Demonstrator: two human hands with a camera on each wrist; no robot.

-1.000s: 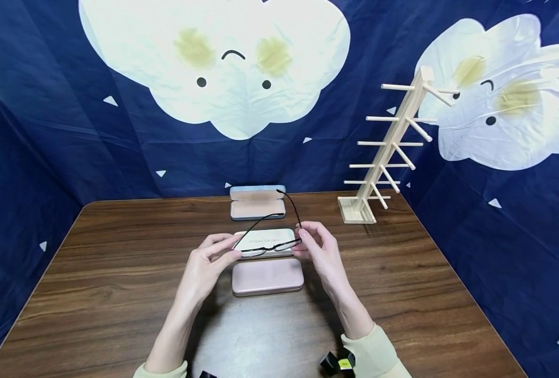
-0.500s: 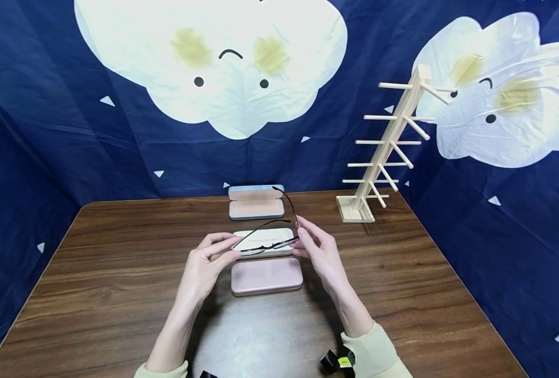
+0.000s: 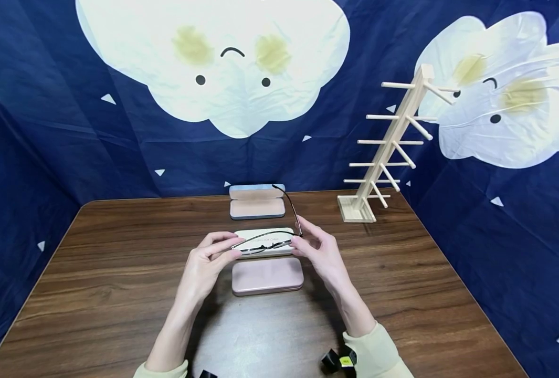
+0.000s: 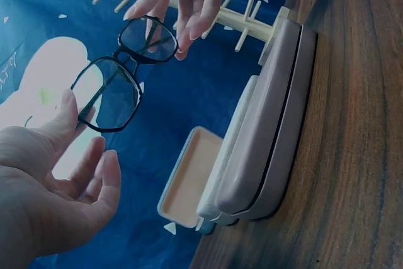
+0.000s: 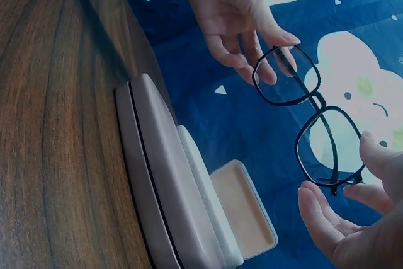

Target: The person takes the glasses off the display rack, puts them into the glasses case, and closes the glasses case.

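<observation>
A pair of black-framed eyeglasses [image 3: 268, 247] is held up between both hands, over a closed white glasses case [image 3: 260, 231]. My left hand [image 3: 207, 265] pinches the left end of the frame between thumb and fingers. At the other end, the thumb and fingers of my right hand [image 3: 320, 253] grip the frame near its hinge. The left temple arm lies folded across behind the lenses, while the right one sticks out away from me. In the right wrist view, both lenses of the eyeglasses [image 5: 318, 100] show clearly. A closed pink glasses case [image 3: 267, 275] lies nearest me.
Behind the white case, a blue glasses case [image 3: 256, 208] with peach lining stands with its lid up. A wooden peg rack [image 3: 393, 139] rises at the table's back right. Dark blue cloth with clouds [image 3: 241, 157] hangs beyond the wooden table [image 3: 118, 273].
The left temple arm has swung inward towards the frame, its tip moving right and closer to me. My right fingers have shifted slightly on the frame; my left hand has hardly moved.
</observation>
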